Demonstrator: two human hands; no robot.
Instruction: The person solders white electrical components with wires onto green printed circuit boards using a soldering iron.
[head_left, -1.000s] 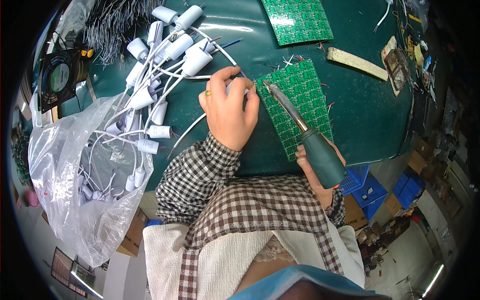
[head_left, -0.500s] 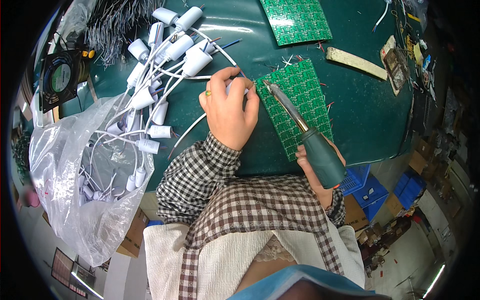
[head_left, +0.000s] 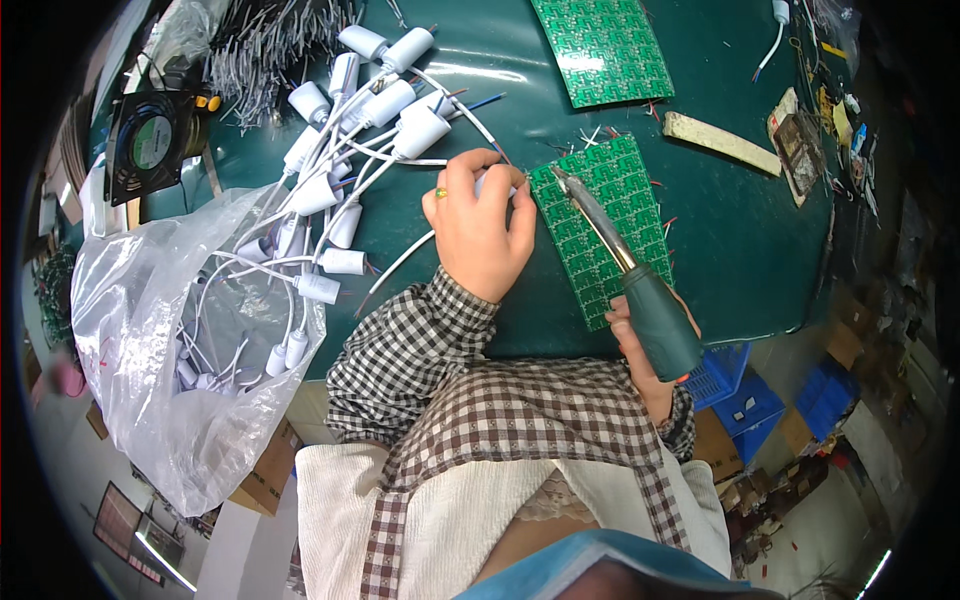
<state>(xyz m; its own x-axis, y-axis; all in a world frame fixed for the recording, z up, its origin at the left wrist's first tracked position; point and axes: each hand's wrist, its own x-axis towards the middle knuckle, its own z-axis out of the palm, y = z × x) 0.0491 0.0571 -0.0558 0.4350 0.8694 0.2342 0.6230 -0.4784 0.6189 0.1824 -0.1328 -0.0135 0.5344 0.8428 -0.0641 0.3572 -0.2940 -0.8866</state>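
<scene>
My left hand [head_left: 482, 238] is closed, fingertips pinched at the upper left edge of a green circuit board panel [head_left: 603, 215]. Between its fingers shows a bit of a white cylindrical cable end [head_left: 481, 185], mostly hidden by the hand. A white cable [head_left: 402, 262] comes out under the wrist. My right hand [head_left: 648, 372] is wrapped round the dark green handle of a soldering iron [head_left: 652, 318]. The iron slants up and left over the panel, its tip near the top left corner, close to my left fingertips. Whether the tip touches the board I cannot tell.
Several white cylindrical cable ends [head_left: 388, 103] lie heaped at the left, some in a clear plastic bag [head_left: 150, 350]. Beyond stand a black fan [head_left: 150, 143] and bundled wires [head_left: 270, 60]. Another green panel [head_left: 605, 50], a pale bar [head_left: 722, 143] and a stained block [head_left: 797, 155] lie farther off.
The whole scene has shifted slightly right and down in the picture. Both hands, the iron and the panel keep nearly the same places relative to one another.
</scene>
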